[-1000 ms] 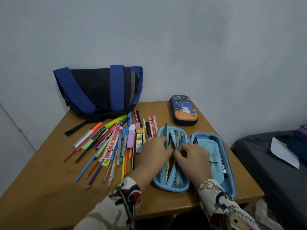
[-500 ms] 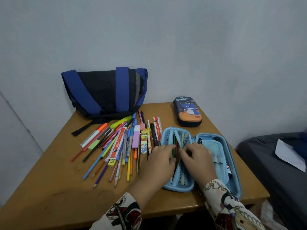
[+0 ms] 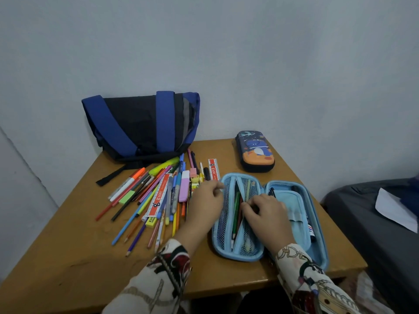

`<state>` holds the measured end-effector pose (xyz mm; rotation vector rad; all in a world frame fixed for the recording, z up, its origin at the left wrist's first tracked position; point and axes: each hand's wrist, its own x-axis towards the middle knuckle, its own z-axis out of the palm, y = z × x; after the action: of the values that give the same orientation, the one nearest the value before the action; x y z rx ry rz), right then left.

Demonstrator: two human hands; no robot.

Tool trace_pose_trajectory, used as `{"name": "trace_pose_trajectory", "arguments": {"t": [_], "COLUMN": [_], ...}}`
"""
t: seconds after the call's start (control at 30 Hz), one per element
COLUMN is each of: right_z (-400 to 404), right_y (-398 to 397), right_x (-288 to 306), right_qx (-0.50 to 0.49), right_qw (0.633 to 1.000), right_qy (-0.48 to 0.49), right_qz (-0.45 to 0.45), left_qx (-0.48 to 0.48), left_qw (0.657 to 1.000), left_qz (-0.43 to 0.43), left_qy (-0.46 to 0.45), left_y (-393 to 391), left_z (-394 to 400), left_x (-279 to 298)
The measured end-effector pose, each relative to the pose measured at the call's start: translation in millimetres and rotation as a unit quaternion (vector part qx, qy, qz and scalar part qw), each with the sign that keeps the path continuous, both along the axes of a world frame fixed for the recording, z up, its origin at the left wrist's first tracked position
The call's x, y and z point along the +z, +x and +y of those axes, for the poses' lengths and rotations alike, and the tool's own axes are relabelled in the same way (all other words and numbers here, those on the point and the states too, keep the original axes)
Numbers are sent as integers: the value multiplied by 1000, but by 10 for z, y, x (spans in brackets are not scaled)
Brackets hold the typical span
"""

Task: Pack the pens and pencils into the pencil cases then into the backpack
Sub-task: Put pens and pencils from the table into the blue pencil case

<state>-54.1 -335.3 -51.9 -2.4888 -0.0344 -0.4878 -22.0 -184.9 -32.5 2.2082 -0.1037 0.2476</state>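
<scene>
Backpack [image 3: 145, 125]: back left of table [image 3: 68, 257], against the wall. Loose pens [image 3: 154, 198]: fanned left of centre. Left hand [image 3: 207, 200]: over the pile's right edge, beside the open case [image 3: 267, 218], fingers loosely curled, holding nothing seen; half a second ago it lay over the mesh pocket. Right hand [image 3: 267, 210]: on the case's middle, fingertips pinching the mesh flap [image 3: 243, 223], pencils beneath; unchanged. Closed case [image 3: 255, 151]: back right, well apart. Bare tabletop: front left. Open case's near right corner reaches the table edge.
</scene>
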Motion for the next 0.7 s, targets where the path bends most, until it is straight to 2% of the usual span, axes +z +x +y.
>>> {"name": "trace_pose_trajectory", "arguments": {"t": [0.1, 0.2, 0.3, 0.53, 0.7], "right_z": [-2, -2, -3, -7, -14], "right_y": [-1, 3, -3, 17, 29], "right_x": [-1, -4, -12, -31, -49], "right_qx": [-3, -1, 1, 1, 0], "right_qw": [1000, 1000, 1000, 1000, 1000], "right_qy": [-3, -5, -4, -8, -10], "right_qz": [1, -2, -8, -14, -19], "left_qx": [33, 12, 33, 41, 28], "left_qw": [990, 970, 941, 901, 896], "left_qz": [-47, -33, -25, -30, -6], "left_qy": [132, 242, 337, 431, 443], "left_y": [306, 530, 652, 724, 794], "left_z": [40, 65, 58, -36, -67], "left_x": [-25, -59, -68, 16, 64]}}
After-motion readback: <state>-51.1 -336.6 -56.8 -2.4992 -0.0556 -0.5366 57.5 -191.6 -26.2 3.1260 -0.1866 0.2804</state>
